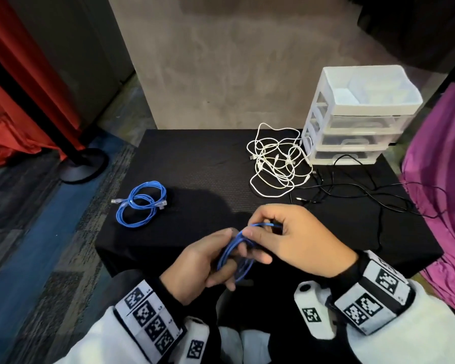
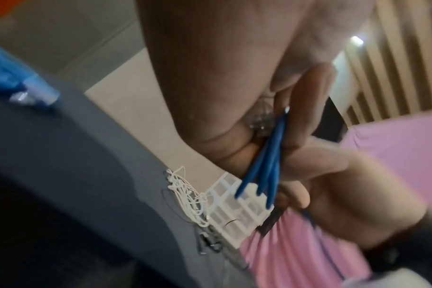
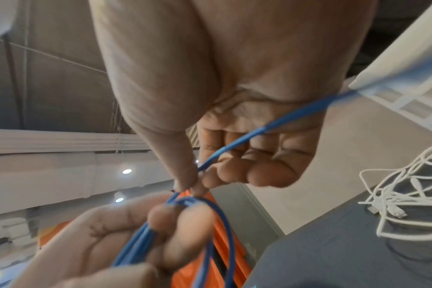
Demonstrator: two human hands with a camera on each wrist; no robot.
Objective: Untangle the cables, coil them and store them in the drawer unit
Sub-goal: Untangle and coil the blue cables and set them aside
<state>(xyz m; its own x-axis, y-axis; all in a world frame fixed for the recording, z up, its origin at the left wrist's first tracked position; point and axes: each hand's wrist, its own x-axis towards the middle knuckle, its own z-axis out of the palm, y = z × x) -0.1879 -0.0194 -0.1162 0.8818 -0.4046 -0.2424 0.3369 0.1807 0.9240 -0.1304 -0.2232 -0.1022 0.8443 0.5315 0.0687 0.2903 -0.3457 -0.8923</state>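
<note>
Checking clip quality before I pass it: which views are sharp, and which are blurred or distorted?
Head view: mostly sharp, wide-angle bending at the edges; the white cable tangle reads clearly. Left wrist view: heavily blurred, the right hand smeared. Right wrist view: soft, with the blue cable legible.

A red curtain (image 1: pixel 24 82) hangs at the left, beside a black pole on a round base (image 1: pixel 83 164). Purple fabric (image 1: pixel 439 179) (heaped in folds) lies against the black worktop (image 1: pixel 195 158), which stands on patterned carpet (image 1: pixel 37 232).
</note>
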